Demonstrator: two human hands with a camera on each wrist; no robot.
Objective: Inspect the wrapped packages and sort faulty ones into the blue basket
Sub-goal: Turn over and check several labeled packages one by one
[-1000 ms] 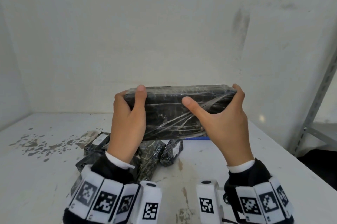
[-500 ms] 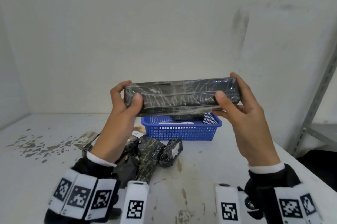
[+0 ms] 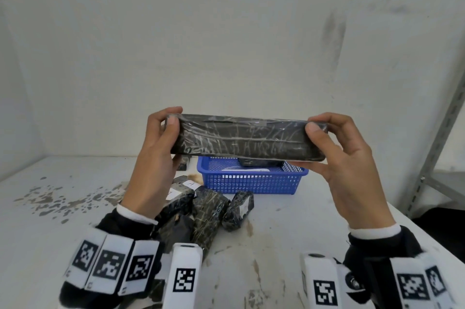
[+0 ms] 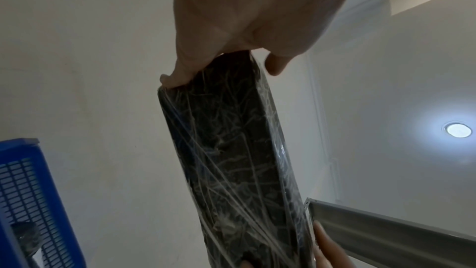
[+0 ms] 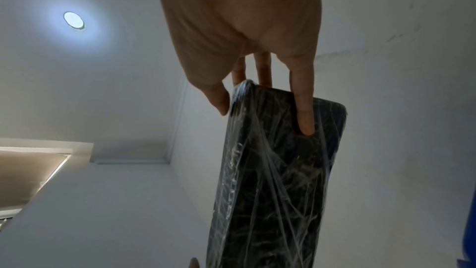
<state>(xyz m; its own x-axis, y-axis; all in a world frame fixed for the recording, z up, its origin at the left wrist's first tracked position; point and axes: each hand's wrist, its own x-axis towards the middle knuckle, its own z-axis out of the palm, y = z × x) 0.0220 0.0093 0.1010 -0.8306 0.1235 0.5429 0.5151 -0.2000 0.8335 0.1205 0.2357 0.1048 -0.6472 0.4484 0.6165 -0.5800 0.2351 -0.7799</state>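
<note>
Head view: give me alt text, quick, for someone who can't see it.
Both hands, left hand and right hand, grip the ends of a long black film-wrapped package above a white table. Beyond it stands a blue basket; smaller wrapped packages lie nearer.

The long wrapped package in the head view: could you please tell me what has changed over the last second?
Both hands, left hand and right hand, raised the long wrapped package and turned its narrow edge forward, uncovering the blue basket. Each grip stayed on its end; the small packages on the table stayed put.
</note>
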